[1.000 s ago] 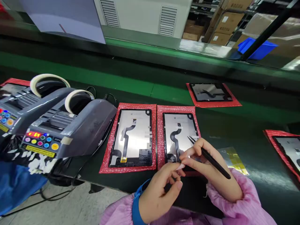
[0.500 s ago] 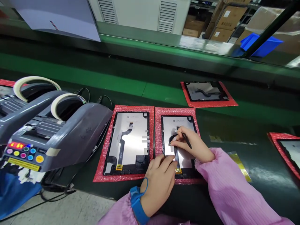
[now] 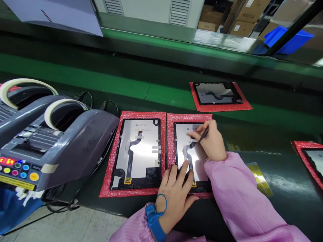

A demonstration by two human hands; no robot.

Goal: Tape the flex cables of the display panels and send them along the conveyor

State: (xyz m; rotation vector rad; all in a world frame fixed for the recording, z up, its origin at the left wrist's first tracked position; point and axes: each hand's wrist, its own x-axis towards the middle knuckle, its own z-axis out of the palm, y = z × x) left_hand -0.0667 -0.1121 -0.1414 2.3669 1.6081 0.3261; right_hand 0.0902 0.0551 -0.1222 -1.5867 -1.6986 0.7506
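Two display panels lie on red bubble wrap in front of me. My left hand (image 3: 176, 191) rests spread on the lower edge of the right panel (image 3: 180, 151), one fingertip near the flex cable (image 3: 188, 155). A blue strap (image 3: 154, 222) is around that wrist. My right hand (image 3: 210, 139) is over the upper part of the same panel and holds a dark pen-like tool (image 3: 204, 135), its thumb and finger by the cable's top end, which the hand partly hides. The left panel (image 3: 143, 151) has a similar cable with a gold end at its bottom.
Tape dispensers (image 3: 83, 141) with cables stand at the left. Another panel on red wrap (image 3: 218, 109) lies farther back, and one more (image 3: 302, 145) at the right edge. A yellow film piece (image 3: 259, 178) lies beside my right sleeve.
My right hand has moved up from the middle of the cable to its top end. The fingers of my left hand have spread, with the thumb now out to the side. The view has shifted slightly.
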